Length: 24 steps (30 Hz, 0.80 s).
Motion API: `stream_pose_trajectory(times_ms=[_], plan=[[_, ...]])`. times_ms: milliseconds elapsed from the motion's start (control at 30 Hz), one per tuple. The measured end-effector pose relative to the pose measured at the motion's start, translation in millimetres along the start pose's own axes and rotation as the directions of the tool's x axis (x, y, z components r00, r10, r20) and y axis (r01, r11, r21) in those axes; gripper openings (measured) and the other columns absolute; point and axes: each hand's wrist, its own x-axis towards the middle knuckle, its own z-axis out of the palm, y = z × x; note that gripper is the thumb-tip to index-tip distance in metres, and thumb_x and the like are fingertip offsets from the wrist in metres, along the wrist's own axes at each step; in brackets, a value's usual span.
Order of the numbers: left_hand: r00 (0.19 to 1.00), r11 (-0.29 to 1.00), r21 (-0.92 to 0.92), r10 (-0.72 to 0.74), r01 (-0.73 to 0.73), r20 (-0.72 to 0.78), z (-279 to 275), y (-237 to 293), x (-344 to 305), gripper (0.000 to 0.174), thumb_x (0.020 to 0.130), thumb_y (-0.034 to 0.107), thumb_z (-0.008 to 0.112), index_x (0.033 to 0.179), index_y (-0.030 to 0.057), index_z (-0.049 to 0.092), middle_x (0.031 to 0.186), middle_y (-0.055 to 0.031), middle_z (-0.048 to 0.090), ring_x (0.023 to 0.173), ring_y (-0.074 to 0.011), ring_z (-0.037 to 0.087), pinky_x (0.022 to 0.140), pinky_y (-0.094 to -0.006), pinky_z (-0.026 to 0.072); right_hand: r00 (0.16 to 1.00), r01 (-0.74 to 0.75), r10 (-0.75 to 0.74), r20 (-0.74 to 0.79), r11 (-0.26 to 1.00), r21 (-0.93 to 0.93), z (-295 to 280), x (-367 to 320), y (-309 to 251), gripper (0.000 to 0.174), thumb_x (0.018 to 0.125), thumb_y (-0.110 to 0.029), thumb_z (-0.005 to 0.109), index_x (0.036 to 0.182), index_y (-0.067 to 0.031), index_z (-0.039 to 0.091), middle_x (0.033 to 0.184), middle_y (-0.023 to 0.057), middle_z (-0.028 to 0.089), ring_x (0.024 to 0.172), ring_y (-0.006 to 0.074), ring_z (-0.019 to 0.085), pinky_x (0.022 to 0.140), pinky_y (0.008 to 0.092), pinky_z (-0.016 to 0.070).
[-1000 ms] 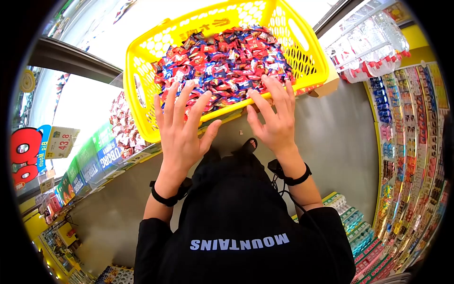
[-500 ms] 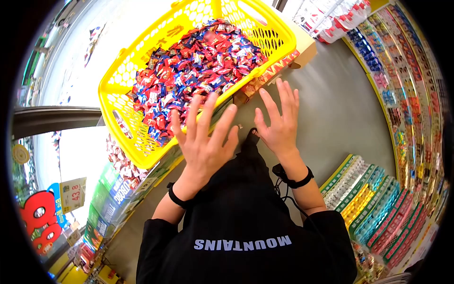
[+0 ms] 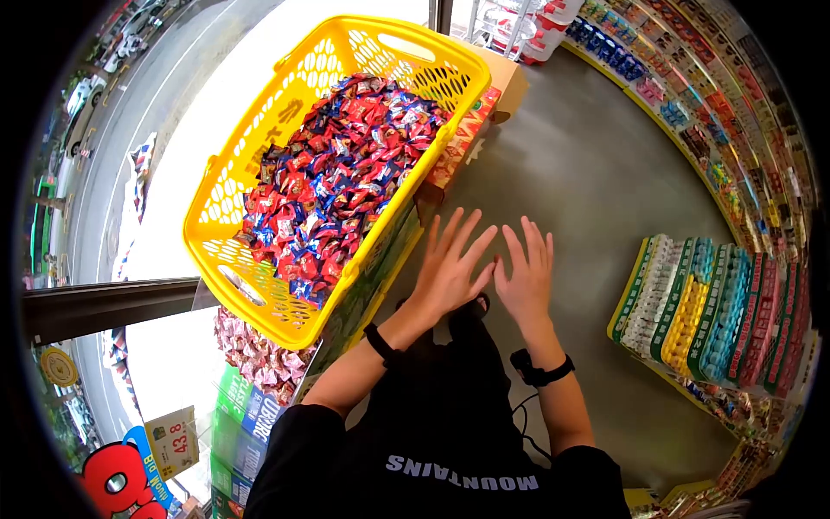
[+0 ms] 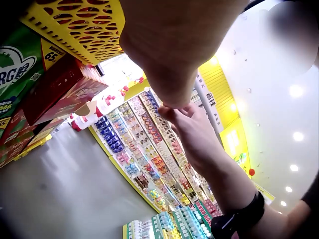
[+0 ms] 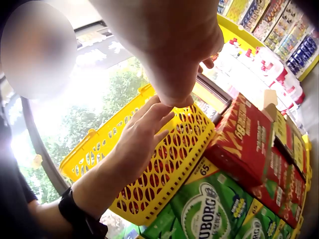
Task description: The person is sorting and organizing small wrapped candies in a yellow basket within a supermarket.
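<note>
Both hands are raised in front of the body, empty, with fingers spread. In the head view the left hand point(image 3: 450, 270) is just right of the yellow basket point(image 3: 385, 212), apart from it. The right hand point(image 3: 526, 275) is beside it, the thumbs close together; whether they touch, I cannot tell. Wrapped red and blue candies point(image 3: 346, 173) fill much of the basket. The left wrist view shows the right hand point(image 4: 192, 129) behind the near arm; the right wrist view shows the left hand point(image 5: 137, 144) in front of the basket point(image 5: 164, 174).
Pink-wrapped candies point(image 3: 259, 355) lie below the basket, near green beer cartons point(image 5: 207, 211) and red boxes point(image 5: 241, 139). Grey floor point(image 3: 553, 164) stretches right to curved snack shelves point(image 3: 709, 104) and a low rack of coloured packs point(image 3: 709, 311). A window and street are at the left.
The head view has turned, so the basket appears farther left and more slanted. The hands have moved from over the basket's near edge to its right, and closer together.
</note>
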Motion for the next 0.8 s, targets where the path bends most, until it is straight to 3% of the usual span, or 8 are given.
stream_pose_trajectory(times_ms=[200, 400, 600, 800], plan=[[0.997, 0.993, 0.110, -0.045, 0.038, 0.055, 51, -19, 2, 0.064, 0.093, 0.028, 0.079, 0.152, 0.0142, 0.058, 0.164, -0.0163, 0.045, 0.154, -0.0414, 0.038, 0.126, -0.0610, 0.0273, 1.000, -0.015, 0.014, 0.023, 0.999, 0.034, 26, -12, 47, 0.055, 0.090, -0.015, 0.077, 0.142, -0.0109, 0.064, 0.154, 0.0180, 0.054, 0.142, 0.0360, 0.052, 0.125, 0.0595, 0.0335], [0.992, 0.976, 0.215, -0.057, 0.032, 0.111, 137, -59, -11, 0.062, 0.097, 0.031, 0.074, 0.154, 0.0157, 0.054, 0.164, -0.0158, 0.045, 0.155, -0.0394, 0.037, 0.127, -0.0610, 0.0273, 0.999, -0.036, 0.033, 0.042, 0.996, 0.086, 91, -33, 112, 0.054, 0.090, -0.016, 0.076, 0.142, -0.0095, 0.063, 0.150, 0.0186, 0.056, 0.141, 0.0367, 0.054, 0.125, 0.0587, 0.0325], [0.979, 0.970, 0.241, -0.084, 0.038, 0.185, 245, -141, -50, 0.056, 0.102, 0.029, 0.069, 0.154, 0.0143, 0.055, 0.164, -0.0157, 0.045, 0.155, -0.0378, 0.038, 0.127, -0.0579, 0.0290, 0.995, -0.019, 0.011, 0.104, 0.997, 0.074, 198, -68, 174, 0.053, 0.090, -0.017, 0.075, 0.140, -0.0091, 0.063, 0.149, 0.0191, 0.057, 0.140, 0.0378, 0.054, 0.126, 0.0594, 0.0312], [0.914, 0.960, 0.277, -0.156, 0.050, 0.376, 390, -268, -120, 0.054, 0.102, 0.028, 0.068, 0.153, 0.0157, 0.056, 0.165, -0.0143, 0.044, 0.155, -0.0364, 0.037, 0.128, -0.0553, 0.0295, 0.963, -0.049, 0.043, 0.267, 0.999, 0.015, 324, -140, 242, 0.053, 0.088, -0.017, 0.075, 0.139, -0.0100, 0.063, 0.149, 0.0189, 0.057, 0.141, 0.0372, 0.053, 0.126, 0.0606, 0.0301]])
